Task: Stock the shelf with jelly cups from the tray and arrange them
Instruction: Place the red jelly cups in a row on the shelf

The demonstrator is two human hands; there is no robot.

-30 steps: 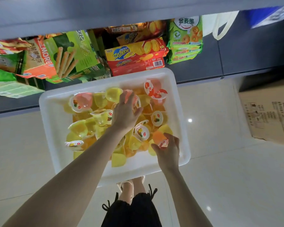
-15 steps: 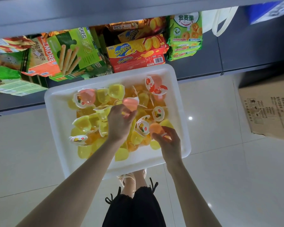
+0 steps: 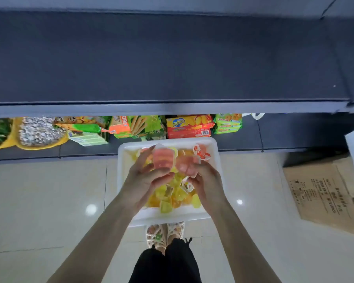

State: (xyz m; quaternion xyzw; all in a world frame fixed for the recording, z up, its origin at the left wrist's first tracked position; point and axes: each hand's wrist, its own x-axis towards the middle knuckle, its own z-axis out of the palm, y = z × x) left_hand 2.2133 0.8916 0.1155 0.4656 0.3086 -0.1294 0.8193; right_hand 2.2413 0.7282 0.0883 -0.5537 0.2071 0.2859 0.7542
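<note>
White plastic tray (image 3: 182, 140) on the pale tiled floor (image 3: 49, 201) held a heap of mostly yellow jelly cups (image 3: 168, 193). Over the tray, the left hand (image 3: 145, 176) curled its fingers round a translucent pink jelly cup (image 3: 161, 158), and the right hand (image 3: 204, 180) gripped a second pink cup (image 3: 186, 165). Beyond the tray stood a red-and-yellow box (image 3: 189, 127) reading "Zecheese" and a green biscuit-stick box (image 3: 145, 125). Further beyond the tray ran a dark blue-grey shelf board (image 3: 172, 58). Right of the tray lay brown cardboard (image 3: 323, 193) with unreadable print.

Single head view, steep downward, facing dark shelf (image 3: 168, 58); tray (image 3: 218, 160) close, below on floor.
</note>
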